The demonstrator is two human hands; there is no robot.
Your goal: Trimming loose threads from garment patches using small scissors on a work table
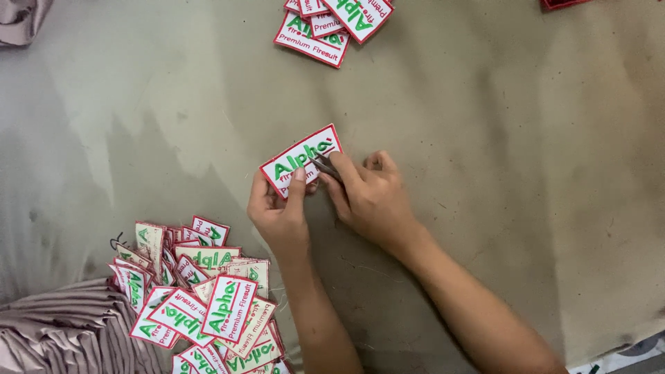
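Observation:
My left hand [279, 211] pinches a white rectangular patch [299, 156] with a red border and green lettering, thumb pressed on its lower edge. My right hand [367, 196] grips a small pair of metal tweezers [323, 166], whose tips rest on the patch's lower right part. Both hands meet over the grey-brown table [485, 125] near the middle of the view.
A heap of several like patches [201, 305] lies at the lower left, partly on folded beige cloth [62, 332]. Another small pile of patches [329, 24] sits at the top centre. More beige cloth [21, 17] shows at the top left corner.

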